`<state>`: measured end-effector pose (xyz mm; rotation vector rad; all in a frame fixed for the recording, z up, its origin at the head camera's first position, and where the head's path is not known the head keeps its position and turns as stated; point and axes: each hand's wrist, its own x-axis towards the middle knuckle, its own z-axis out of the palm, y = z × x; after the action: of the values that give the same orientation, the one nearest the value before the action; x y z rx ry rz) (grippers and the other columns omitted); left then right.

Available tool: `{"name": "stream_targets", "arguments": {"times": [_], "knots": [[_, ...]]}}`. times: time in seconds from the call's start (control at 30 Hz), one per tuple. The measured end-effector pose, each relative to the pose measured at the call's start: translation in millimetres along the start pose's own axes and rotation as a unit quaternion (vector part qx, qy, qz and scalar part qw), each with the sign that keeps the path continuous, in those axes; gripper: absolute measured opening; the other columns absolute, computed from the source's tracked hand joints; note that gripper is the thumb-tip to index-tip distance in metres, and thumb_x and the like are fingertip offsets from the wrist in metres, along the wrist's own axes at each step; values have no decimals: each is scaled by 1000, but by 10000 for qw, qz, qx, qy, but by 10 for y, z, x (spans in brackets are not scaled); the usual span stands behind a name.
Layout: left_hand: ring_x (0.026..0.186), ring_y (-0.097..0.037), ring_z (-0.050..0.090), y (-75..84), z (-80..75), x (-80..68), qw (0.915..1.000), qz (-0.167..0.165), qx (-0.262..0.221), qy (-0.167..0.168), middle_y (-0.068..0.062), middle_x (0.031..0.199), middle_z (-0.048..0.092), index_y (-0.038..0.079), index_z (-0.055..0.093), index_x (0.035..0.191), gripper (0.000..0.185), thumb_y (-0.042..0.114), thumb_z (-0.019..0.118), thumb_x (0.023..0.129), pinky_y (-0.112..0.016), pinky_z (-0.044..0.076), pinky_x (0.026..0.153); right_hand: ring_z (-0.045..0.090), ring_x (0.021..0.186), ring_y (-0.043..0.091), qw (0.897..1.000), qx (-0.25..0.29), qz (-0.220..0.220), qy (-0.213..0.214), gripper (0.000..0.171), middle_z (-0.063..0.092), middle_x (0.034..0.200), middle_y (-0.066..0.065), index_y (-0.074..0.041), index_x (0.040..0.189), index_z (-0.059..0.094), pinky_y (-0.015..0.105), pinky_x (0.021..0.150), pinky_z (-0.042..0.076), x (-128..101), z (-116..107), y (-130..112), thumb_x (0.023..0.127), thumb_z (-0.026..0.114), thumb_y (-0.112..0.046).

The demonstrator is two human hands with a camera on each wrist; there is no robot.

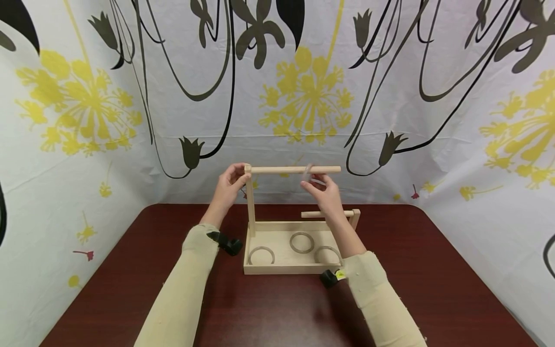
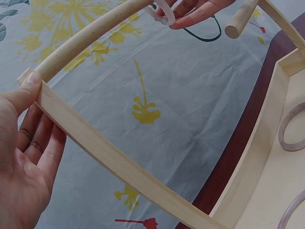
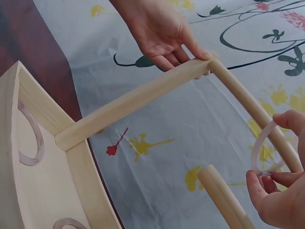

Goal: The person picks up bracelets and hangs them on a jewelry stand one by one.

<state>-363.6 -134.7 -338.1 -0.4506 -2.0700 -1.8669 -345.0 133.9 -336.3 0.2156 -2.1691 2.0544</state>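
A pale wooden stand has a shallow tray [image 1: 277, 270], a tall post [image 1: 251, 207] at its left and a long round bar [image 1: 277, 170] reaching right from the post's top. My left hand [image 1: 229, 185] grips the post's top corner, thumb in front and fingers behind. With my right hand [image 1: 324, 190] I pinch a translucent bangle [image 3: 259, 148], which encircles the upper bar toward its free right end. In the left wrist view the bangle [image 2: 165, 12] hangs round the bar between fingertips and thumb.
Several similar bangles lie in the tray, one of them a middle bangle [image 1: 302, 242]. A shorter, lower bar [image 1: 312, 214] on a short post juts left, below my right hand. The stand sits on a dark red table [image 1: 243, 308] before a patterned cloth [image 1: 303, 111].
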Motion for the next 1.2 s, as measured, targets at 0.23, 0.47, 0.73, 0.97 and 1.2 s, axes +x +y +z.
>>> {"name": "stream_targets", "arguments": {"times": [0.23, 0.47, 0.73, 0.97, 1.2], "knots": [[91, 2, 60, 1, -5, -7, 10000, 9, 26, 7, 4, 104, 61, -4, 55, 131, 34, 9, 60, 100, -32, 52, 93, 47, 138, 33, 9999, 19, -107, -104, 62, 46, 149, 17, -8, 149, 44, 47, 115, 38, -11, 69, 3, 93, 70, -17], [91, 1, 59, -1, -13, -7, 10000, -2, -15, 1, 5, 104, 61, -4, 55, 131, 34, 9, 60, 100, -26, 52, 90, 45, 139, 35, 9997, 96, -87, -188, 61, 45, 150, 19, -6, 148, 45, 48, 115, 38, -12, 150, 0, 93, 70, -17], [90, 1, 59, -13, -11, 0, 9999, 51, -125, -20, 6, 102, 61, -5, 55, 130, 35, 8, 61, 99, -15, 50, 83, 45, 140, 33, 9996, 83, -31, -285, 63, 42, 153, 20, -7, 149, 43, 48, 116, 37, -20, 193, -5, 94, 70, -18], [91, 1, 60, -16, 2, 7, 9999, -27, -160, -20, 5, 103, 60, -3, 56, 131, 35, 9, 61, 99, -14, 49, 84, 45, 140, 33, 9996, -2, -27, -274, 64, 42, 153, 17, -8, 148, 44, 48, 115, 38, -27, 218, 2, 92, 72, -19], [90, 2, 59, -9, -4, 2, 9999, 35, -151, -26, 5, 103, 61, -5, 55, 131, 34, 8, 60, 99, -14, 49, 83, 44, 141, 36, 9995, 70, -62, -312, 64, 43, 152, 17, -6, 149, 43, 48, 115, 38, -24, 236, 2, 92, 71, -15]]}}
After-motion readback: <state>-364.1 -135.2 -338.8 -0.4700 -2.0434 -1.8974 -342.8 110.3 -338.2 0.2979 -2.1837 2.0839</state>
